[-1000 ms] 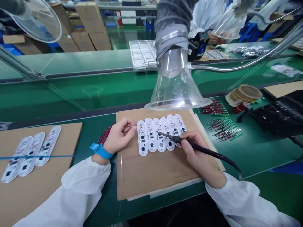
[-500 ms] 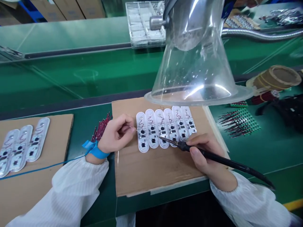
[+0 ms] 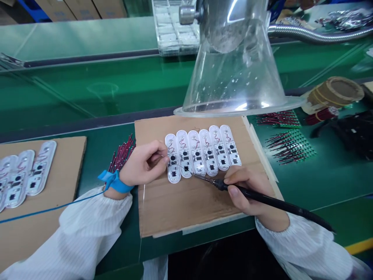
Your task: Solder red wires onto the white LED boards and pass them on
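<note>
Several white oblong circuit boards (image 3: 201, 153) lie side by side on a cardboard sheet (image 3: 189, 202). My right hand (image 3: 247, 190) grips a black soldering iron (image 3: 262, 198) like a pen, its tip touching the lower end of one of the left boards. My left hand (image 3: 144, 163) pinches a thin solder wire (image 3: 177, 166) that reaches toward the iron's tip. A blue wrist strap (image 3: 115, 182) circles my left wrist.
A clear fume-extraction hood (image 3: 236, 74) hangs just above the boards. Red wires (image 3: 121, 153) lie left of the cardboard. More boards (image 3: 26, 175) rest on a second cardboard at left. Green panels with red wires (image 3: 288, 146) and tape rolls (image 3: 335, 93) sit right. A green conveyor (image 3: 87, 89) runs behind.
The view has dipped and moved closer. The iron's tip has shifted left and down along the boards, and the solder wire now reaches out to meet it.
</note>
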Motion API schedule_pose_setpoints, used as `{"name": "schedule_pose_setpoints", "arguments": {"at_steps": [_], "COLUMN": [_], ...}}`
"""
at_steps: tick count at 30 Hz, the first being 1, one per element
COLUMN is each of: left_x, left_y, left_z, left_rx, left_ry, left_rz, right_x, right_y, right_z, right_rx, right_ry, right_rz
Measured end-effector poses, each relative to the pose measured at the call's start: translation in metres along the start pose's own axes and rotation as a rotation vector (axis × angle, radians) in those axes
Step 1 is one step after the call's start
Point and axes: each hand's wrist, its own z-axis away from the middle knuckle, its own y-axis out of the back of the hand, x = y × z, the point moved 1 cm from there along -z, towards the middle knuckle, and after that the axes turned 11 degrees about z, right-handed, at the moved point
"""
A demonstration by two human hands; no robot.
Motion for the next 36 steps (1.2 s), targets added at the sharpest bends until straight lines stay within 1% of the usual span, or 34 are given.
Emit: {"name": "schedule_pose_setpoints", "arguments": {"at_steps": [6, 11, 19, 24, 29, 34, 36], "left_x": [-0.0003, -0.0013, -0.0025, -0.0037, -0.0035, -0.002, -0.0018], "left_y": [0.001, 0.0, -0.0028, -0.0013, -0.0021, -0.0023, -0.0019], "left_z": [0.0014, 0.002, 0.0016, 0.0022, 0.0015, 0.0007, 0.0007], "left_rx": [0.041, 0.006, -0.023, -0.022, -0.041, -0.064, -0.062], "left_ry": [-0.011, 0.007, -0.037, -0.016, -0.023, -0.049, -0.039], "left_rz": [0.006, -0.018, -0.017, -0.047, -0.053, -0.035, -0.04], "right_x": [-0.0014, -0.0023, -0.0005, -0.0001, -0.0007, -0.0008, -0.0009], "right_y": [0.0018, 0.0022, 0.0024, 0.0021, -0.0003, 0.001, 0.0012], "right_z": [0.0005, 0.0002, 0.0025, 0.0026, 0.0006, 0.0008, 0.0009], "right_rx": [0.024, 0.005, -0.028, -0.001, -0.046, -0.02, -0.038], "right_ry": [0.002, -0.003, 0.037, 0.004, 0.04, 0.01, 0.011], "right_rz": [-0.001, -0.006, 0.032, 0.022, 0.041, 0.021, 0.033]}}
